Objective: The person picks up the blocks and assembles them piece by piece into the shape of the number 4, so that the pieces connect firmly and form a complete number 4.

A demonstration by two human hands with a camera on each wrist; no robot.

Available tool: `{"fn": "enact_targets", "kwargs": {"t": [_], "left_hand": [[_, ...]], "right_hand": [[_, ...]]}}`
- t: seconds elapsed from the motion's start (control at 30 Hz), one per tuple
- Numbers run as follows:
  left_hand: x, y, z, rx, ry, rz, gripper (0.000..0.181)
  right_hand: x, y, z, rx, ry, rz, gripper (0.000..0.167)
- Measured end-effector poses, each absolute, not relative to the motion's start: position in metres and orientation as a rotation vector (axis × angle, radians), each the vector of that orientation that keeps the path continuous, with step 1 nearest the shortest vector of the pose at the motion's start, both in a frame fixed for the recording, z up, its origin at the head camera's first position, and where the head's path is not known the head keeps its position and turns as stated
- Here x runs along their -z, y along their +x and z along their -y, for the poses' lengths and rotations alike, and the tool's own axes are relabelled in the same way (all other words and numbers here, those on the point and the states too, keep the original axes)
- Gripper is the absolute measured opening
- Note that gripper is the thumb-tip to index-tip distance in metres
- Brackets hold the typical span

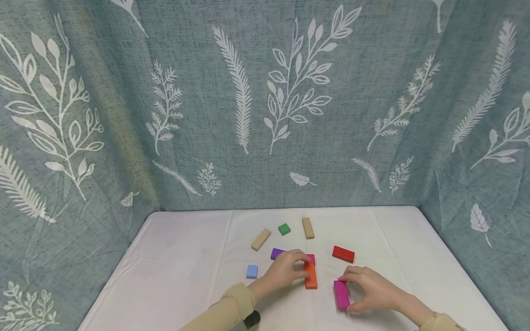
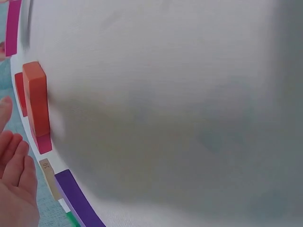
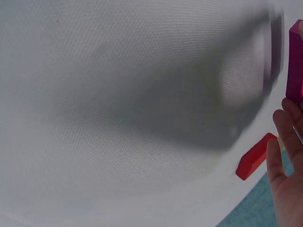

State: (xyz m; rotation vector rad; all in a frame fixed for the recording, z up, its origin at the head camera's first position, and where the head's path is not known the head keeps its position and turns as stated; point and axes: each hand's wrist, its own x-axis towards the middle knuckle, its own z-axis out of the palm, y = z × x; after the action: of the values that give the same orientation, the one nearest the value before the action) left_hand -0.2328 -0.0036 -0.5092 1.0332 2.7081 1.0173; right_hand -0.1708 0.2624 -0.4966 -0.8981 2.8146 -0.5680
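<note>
In the head view an orange block (image 1: 311,277) lies end to end with a small pink block (image 1: 310,259). Over their left side is my left hand (image 1: 285,270), thumb and fingers apart; the left wrist view shows a gap between the hand (image 2: 18,189) and the orange block (image 2: 37,99). My right hand (image 1: 372,288) pinches a long magenta block (image 1: 341,295) by its two ends, thumb at the near end and fingers at the far end. In the right wrist view, fingertips of the hand (image 3: 289,175) touch the lower end of the magenta block (image 3: 295,64).
A red block (image 1: 343,254) lies beyond my right hand. Partly behind my left hand is a purple block (image 1: 277,253), with a light blue block (image 1: 252,271) left of it. Farther back are a green block (image 1: 284,229) and two wooden blocks (image 1: 261,239). A dark object (image 1: 251,319) sits by the left sleeve.
</note>
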Motion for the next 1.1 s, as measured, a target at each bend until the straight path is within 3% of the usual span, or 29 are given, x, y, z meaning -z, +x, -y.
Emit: {"fn": "enact_targets", "kwargs": {"t": [1.1], "left_hand": [[0.523, -0.250, -0.006, -1.098, 1.058, -2.632, 0.020]], "right_hand": [[0.485, -0.177, -0.250, 0.629, -0.836, -2.831, 0.063]]}}
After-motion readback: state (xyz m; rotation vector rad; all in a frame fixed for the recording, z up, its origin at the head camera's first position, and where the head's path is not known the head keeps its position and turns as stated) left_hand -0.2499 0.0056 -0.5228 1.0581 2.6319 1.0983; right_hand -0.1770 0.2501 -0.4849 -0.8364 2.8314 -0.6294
